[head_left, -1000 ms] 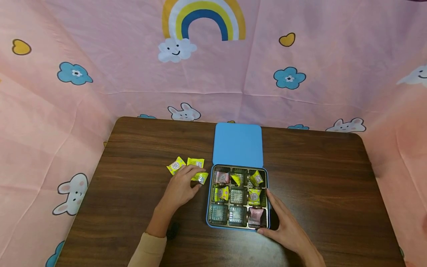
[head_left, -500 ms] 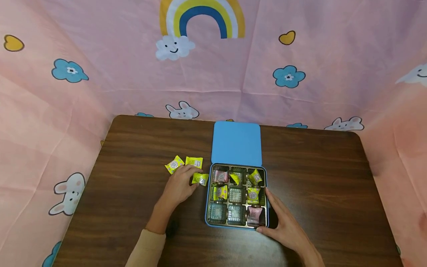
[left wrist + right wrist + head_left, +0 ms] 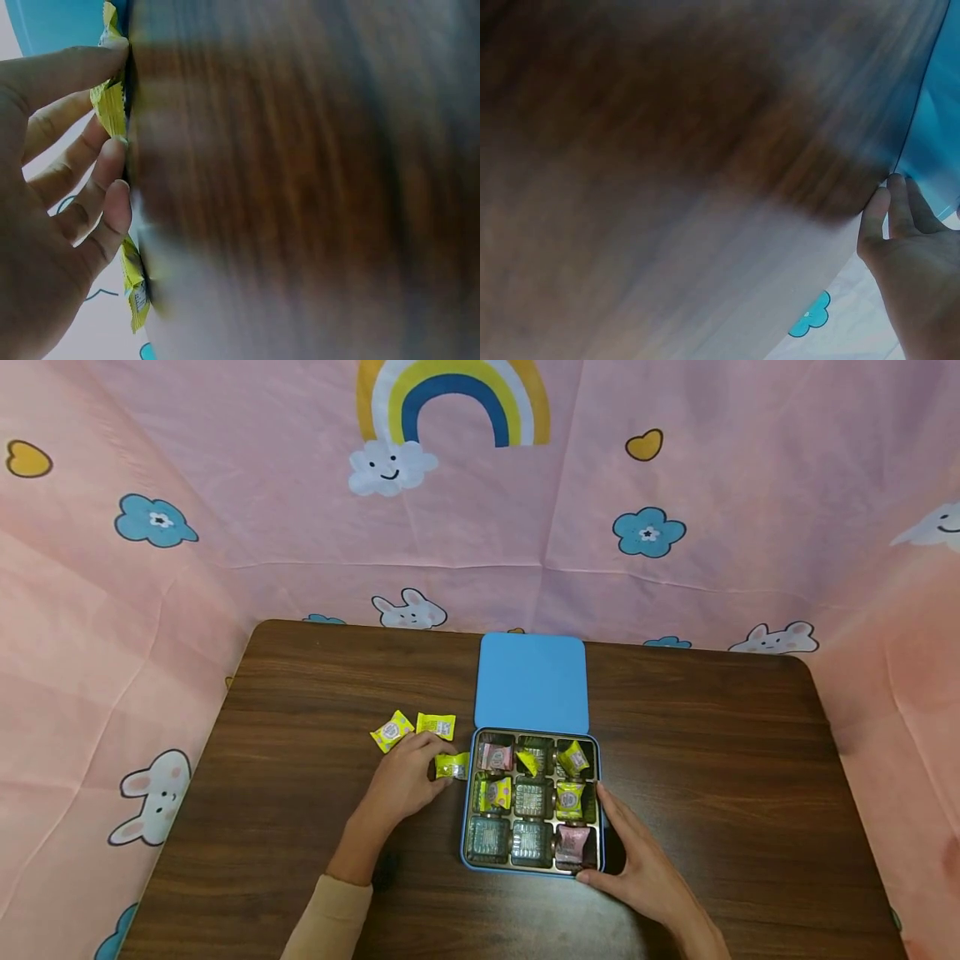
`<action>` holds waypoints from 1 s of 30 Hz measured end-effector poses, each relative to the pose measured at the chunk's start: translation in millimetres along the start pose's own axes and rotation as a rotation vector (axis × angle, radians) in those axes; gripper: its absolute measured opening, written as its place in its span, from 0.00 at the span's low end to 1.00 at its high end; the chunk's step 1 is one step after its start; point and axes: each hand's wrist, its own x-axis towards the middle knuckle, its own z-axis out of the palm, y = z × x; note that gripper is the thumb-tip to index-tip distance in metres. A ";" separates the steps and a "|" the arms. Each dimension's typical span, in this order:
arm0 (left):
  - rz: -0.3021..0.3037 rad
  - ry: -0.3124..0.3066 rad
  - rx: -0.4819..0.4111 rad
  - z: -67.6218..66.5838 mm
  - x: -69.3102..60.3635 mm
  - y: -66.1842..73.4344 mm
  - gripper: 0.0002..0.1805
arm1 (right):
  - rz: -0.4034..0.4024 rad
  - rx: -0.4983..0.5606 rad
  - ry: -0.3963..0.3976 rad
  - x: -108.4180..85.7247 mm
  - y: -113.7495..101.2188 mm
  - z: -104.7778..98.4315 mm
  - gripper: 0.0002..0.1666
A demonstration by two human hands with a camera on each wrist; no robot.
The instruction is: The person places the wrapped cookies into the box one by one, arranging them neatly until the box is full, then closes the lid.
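Note:
My left hand (image 3: 405, 781) has thumb and fingertips at opposite edges of a yellow wrapped candy (image 3: 452, 766), pinching it on the table just left of the blue tin (image 3: 467, 827). In the left wrist view, the thumb lies on that yellow wrapper (image 3: 111, 112). My right hand (image 3: 641, 872) holds the tin by its near right corner, thumb at the front and fingers along the right side. The right wrist view shows fingertips against the tin's blue side (image 3: 930, 127). Yellow and pink candies sit in several compartments; the centre, front-left and front-middle ones hold none.
Two more yellow candies (image 3: 392, 731) lie beyond the left hand's fingers. The tin's blue lid (image 3: 532, 683) lies folded back behind it. A brown wooden table (image 3: 720, 760) bears everything, with a pink patterned cloth (image 3: 300, 510) around its back and sides.
The yellow candy at my left fingertips has shifted slightly right and turned straighter, towards the tin. My left hand has barely moved. The right hand keeps its hold; the camera view has shifted a little.

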 end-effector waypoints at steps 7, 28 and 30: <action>-0.014 -0.017 0.011 -6.1 -0.6 -2.0 0.23 | 0.017 0.005 -0.016 0.4 -1.2 0.9 0.70; 0.105 0.240 -0.124 -14.5 -9.7 -0.6 0.22 | 0.014 0.034 -0.025 0.0 0.0 1.5 0.70; 0.133 0.252 -0.151 -16.5 -9.7 1.4 0.22 | 0.013 0.034 -0.024 -0.6 0.1 0.9 0.70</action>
